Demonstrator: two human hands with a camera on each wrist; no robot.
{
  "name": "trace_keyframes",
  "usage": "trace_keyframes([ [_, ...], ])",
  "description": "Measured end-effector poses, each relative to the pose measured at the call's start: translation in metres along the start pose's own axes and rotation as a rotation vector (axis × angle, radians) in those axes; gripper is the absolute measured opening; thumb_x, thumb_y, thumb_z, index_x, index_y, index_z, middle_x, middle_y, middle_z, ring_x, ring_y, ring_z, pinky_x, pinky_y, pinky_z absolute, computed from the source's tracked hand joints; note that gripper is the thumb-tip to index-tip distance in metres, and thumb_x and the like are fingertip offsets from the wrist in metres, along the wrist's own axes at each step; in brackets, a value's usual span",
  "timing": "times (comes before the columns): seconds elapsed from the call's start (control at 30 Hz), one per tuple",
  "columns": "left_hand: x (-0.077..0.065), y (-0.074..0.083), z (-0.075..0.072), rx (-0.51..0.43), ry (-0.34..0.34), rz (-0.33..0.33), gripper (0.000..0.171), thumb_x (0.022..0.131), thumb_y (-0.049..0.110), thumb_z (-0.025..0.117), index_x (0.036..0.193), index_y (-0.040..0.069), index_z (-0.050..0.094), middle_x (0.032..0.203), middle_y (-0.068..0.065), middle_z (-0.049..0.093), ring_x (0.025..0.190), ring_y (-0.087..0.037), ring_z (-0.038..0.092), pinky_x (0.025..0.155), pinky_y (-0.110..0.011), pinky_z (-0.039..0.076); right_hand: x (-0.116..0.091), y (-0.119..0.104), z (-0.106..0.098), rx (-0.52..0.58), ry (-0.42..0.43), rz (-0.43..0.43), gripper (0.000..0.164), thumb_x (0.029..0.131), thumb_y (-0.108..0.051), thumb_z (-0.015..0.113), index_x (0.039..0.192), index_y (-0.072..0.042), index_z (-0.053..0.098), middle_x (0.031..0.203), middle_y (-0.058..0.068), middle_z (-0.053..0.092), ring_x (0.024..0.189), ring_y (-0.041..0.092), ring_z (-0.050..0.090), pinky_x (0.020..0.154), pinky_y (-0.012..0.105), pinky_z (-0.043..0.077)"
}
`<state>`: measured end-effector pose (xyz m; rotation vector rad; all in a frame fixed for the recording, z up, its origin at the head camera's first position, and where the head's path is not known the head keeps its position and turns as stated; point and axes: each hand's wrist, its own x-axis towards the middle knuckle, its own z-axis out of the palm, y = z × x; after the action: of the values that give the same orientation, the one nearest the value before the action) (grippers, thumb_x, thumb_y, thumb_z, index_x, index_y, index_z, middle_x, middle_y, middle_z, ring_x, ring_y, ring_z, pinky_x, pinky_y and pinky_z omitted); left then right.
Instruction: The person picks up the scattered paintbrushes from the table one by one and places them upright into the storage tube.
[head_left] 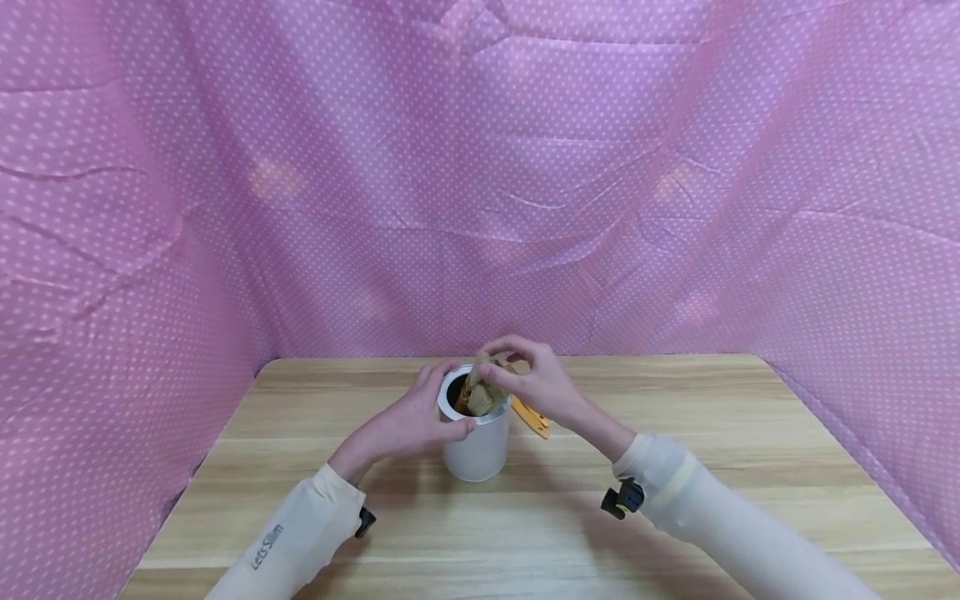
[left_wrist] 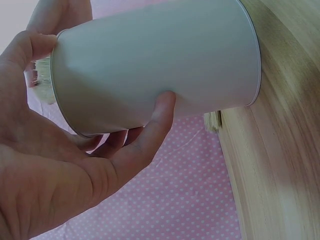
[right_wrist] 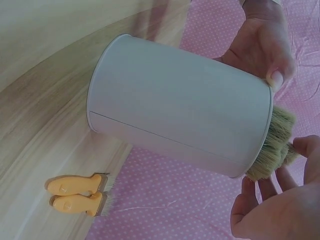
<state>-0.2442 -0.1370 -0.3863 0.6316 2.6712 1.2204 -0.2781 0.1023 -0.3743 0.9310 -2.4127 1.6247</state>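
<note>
A white cylindrical can (head_left: 475,454) stands upright on the table. My left hand (head_left: 411,417) grips its side near the rim, fingers around the far side and thumb across the front. Bristle ends of several paintbrushes (right_wrist: 275,130) stick up out of the can's mouth; their handles are mostly hidden inside. At the opening, my right hand (head_left: 536,387) pinches one paintbrush (head_left: 476,369) by its bristles between thumb and fingers. Behind the can to the right, two paintbrushes with orange handles (right_wrist: 75,185) lie side by side on the tabletop.
The wooden table (head_left: 675,533) runs back to a pink dotted cloth (head_left: 480,208) that hangs behind and at both sides. In the left wrist view, the bristles (left_wrist: 212,121) of a lying brush show past the can's base.
</note>
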Motion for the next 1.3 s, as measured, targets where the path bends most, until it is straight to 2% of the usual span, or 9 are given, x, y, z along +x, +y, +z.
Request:
trace_keyframes([
  [0.33, 0.002, 0.003, 0.002, -0.002, -0.006, 0.002, 0.099, 0.084, 0.042, 0.08, 0.16, 0.012, 0.024, 0.153, -0.017, 0.028, 0.132, -0.03, 0.042, 0.107, -0.056, 0.038, -0.002, 0.006, -0.012, 0.051, 0.073, -0.008, 0.03, 0.101, -0.032, 0.065, 0.123, -0.012, 0.07, 0.119, 0.002, 0.069, 0.107, 0.027, 0.062, 0.094, 0.054, 0.048],
  [0.5, 0.001, 0.004, 0.003, 0.01, 0.003, 0.007, 0.099, 0.084, 0.043, 0.079, 0.159, 0.012, 0.024, 0.153, -0.017, 0.027, 0.133, -0.03, 0.042, 0.107, -0.055, 0.039, 0.002, 0.018, -0.014, 0.115, 0.186, 0.034, 0.035, 0.106, -0.033, 0.057, 0.122, -0.003, 0.068, 0.116, 0.011, 0.07, 0.108, 0.025, 0.064, 0.097, 0.046, 0.049],
  [0.57, 0.001, 0.004, 0.003, 0.009, 0.004, 0.006, 0.099, 0.084, 0.044, 0.079, 0.159, 0.012, 0.023, 0.154, -0.017, 0.027, 0.133, -0.029, 0.041, 0.107, -0.054, 0.039, 0.004, 0.027, -0.014, 0.083, 0.239, 0.051, 0.033, 0.106, -0.029, 0.057, 0.119, -0.001, 0.069, 0.111, 0.01, 0.071, 0.102, 0.024, 0.065, 0.091, 0.043, 0.052],
  [0.63, 0.0, 0.004, 0.004, 0.008, 0.003, 0.004, 0.099, 0.084, 0.044, 0.079, 0.16, 0.012, 0.023, 0.155, -0.017, 0.026, 0.134, -0.029, 0.041, 0.107, -0.054, 0.039, 0.006, 0.038, -0.013, -0.012, 0.265, 0.069, 0.029, 0.105, -0.027, 0.059, 0.116, -0.002, 0.071, 0.105, 0.006, 0.072, 0.096, 0.022, 0.066, 0.084, 0.039, 0.054],
  [0.73, -0.002, 0.003, 0.004, 0.002, 0.005, -0.003, 0.099, 0.084, 0.043, 0.079, 0.16, 0.011, 0.023, 0.155, -0.017, 0.026, 0.133, -0.03, 0.041, 0.107, -0.055, 0.039, 0.007, 0.053, -0.009, -0.164, 0.239, 0.107, 0.024, 0.103, -0.025, 0.062, 0.113, -0.005, 0.072, 0.099, 0.002, 0.071, 0.091, 0.02, 0.065, 0.076, 0.035, 0.055],
  [0.83, -0.003, 0.003, 0.005, 0.005, 0.014, -0.005, 0.099, 0.084, 0.043, 0.079, 0.159, 0.009, 0.023, 0.153, -0.017, 0.027, 0.133, -0.031, 0.042, 0.106, -0.056, 0.039, 0.008, 0.066, -0.005, -0.252, 0.171, 0.144, 0.021, 0.102, -0.025, 0.064, 0.11, -0.007, 0.071, 0.097, 0.001, 0.07, 0.091, 0.02, 0.064, 0.076, 0.033, 0.055],
  [0.93, -0.003, 0.003, 0.004, 0.012, 0.019, 0.0, 0.099, 0.084, 0.043, 0.079, 0.159, 0.01, 0.024, 0.152, -0.017, 0.028, 0.133, -0.031, 0.042, 0.106, -0.056, 0.039, 0.012, 0.076, -0.003, -0.278, 0.132, 0.171, 0.018, 0.101, -0.024, 0.065, 0.107, -0.008, 0.071, 0.096, 0.001, 0.069, 0.091, 0.023, 0.065, 0.076, 0.034, 0.056],
  [1.17, -0.002, 0.004, 0.004, 0.011, 0.017, 0.007, 0.099, 0.083, 0.043, 0.08, 0.159, 0.01, 0.024, 0.154, -0.018, 0.027, 0.135, -0.031, 0.04, 0.108, -0.054, 0.037, 0.022, 0.099, 0.001, -0.299, 0.135, 0.265, 0.018, 0.1, -0.024, 0.066, 0.105, -0.007, 0.07, 0.095, 0.004, 0.068, 0.088, 0.021, 0.063, 0.077, 0.036, 0.055],
  [1.3, -0.004, 0.004, 0.006, -0.001, 0.023, 0.006, 0.099, 0.083, 0.041, 0.081, 0.158, 0.009, 0.025, 0.153, -0.019, 0.027, 0.134, -0.032, 0.041, 0.108, -0.055, 0.037, 0.027, 0.11, 0.004, -0.343, 0.065, 0.331, 0.026, 0.1, -0.027, 0.066, 0.108, -0.002, 0.067, 0.095, 0.009, 0.067, 0.084, 0.023, 0.063, 0.073, 0.037, 0.055],
])
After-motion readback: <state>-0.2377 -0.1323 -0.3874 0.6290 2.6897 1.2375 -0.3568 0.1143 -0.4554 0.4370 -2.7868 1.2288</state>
